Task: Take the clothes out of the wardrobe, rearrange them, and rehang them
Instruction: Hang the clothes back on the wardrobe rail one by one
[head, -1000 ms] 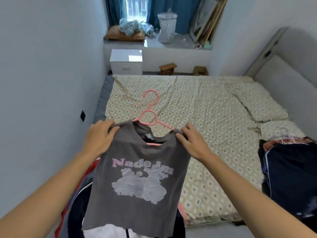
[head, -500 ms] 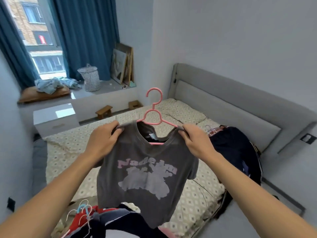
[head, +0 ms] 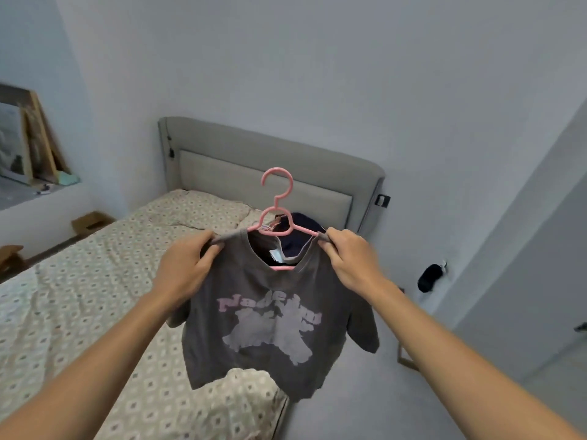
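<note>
A grey T-shirt (head: 273, 325) hangs on a pink plastic hanger (head: 275, 217), held up in the air in front of the person, above the near corner of the bed (head: 95, 281). Its front carries pale pink lettering over a whitish blotchy print, and a white label shows inside the neckline. The left hand (head: 187, 268) pinches the shirt's left shoulder, the right hand (head: 346, 258) pinches the other shoulder, both with fingers curled round the cloth. The hanger's hook stands upright above the collar.

The bed has a cream patterned sheet and a grey padded headboard (head: 270, 173); dark clothing (head: 301, 227) lies behind the shirt near the pillows. Framed pictures (head: 28, 144) lean on a ledge at the left.

Compared with half a second ago, the view has swung right: the window and blue curtains are gone from sight, while the grip on the shirt is unchanged.
</note>
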A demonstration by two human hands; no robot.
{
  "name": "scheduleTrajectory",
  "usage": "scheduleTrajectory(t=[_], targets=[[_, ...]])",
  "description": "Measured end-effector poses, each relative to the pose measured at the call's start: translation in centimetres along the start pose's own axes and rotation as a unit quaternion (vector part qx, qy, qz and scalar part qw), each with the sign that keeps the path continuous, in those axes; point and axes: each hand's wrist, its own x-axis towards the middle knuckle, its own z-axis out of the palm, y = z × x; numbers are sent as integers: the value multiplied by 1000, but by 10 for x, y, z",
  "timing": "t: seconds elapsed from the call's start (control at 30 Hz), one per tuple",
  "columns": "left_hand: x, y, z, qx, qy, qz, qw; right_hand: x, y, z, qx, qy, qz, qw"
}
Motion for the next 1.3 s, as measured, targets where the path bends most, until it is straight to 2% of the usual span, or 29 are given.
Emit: scheduleTrajectory(t=[0.37, 0.77, 1.03, 1.3], targets=[[75, 62, 107, -30, -2, 71, 997, 2, 124, -22, 1, 32, 90, 995], [163, 153, 258, -56, -126, 172, 975, -27, 278, -41, -17, 74, 227, 971], [249, 226, 384, -116, -203, 261, 937, -36, 374, -75, -63, 119, 332, 934], [304, 318, 485, -178, -283, 362, 870, -70, 441, -123, -126, 171, 428, 879]])
